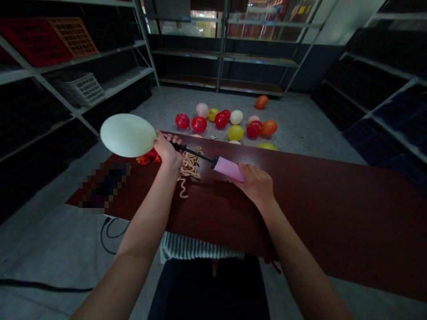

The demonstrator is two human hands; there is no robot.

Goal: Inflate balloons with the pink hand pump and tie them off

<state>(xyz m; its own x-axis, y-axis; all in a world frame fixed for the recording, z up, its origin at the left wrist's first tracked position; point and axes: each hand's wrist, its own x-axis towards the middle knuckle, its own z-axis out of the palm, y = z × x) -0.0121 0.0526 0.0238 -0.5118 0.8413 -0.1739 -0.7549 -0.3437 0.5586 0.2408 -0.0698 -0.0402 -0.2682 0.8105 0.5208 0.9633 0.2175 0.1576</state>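
My left hand (167,149) is closed around the neck of a pale green inflated balloon (127,135), holding it on the black nozzle of a hand pump. My right hand (255,182) grips the pink barrel of the pump (228,169), which lies slanted above a dark red-brown table (316,200). A heap of limp, uninflated peach balloons (189,168) lies on the table just under the nozzle. A few red uninflated balloons (147,158) lie beside my left hand.
Several inflated balloons, red, yellow, white and orange (230,122), lie on the grey floor beyond the table. Metal shelving (100,66) lines the left, back and right walls, with plastic crates on the left. A black cable (108,231) runs on the floor left.
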